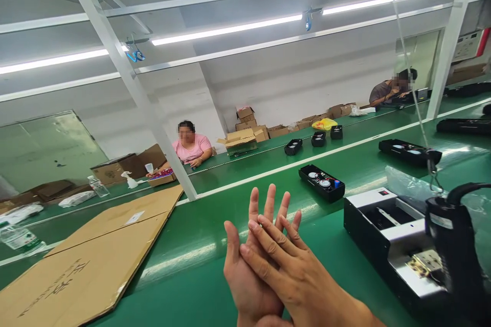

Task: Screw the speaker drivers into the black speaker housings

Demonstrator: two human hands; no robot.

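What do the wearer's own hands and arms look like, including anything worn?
The left hand and right hand are both bare, with no gloves, rings or markings showing. No sleeve, watch or bracelet shows on the visible right forearm.

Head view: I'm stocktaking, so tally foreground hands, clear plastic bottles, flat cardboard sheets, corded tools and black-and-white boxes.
Bare foreground left hand and right hand: 2
Clear plastic bottles: 2
Flat brown cardboard sheet: 1
Black cylindrical corded tool: 1
Black-and-white box: 1
Total: 7
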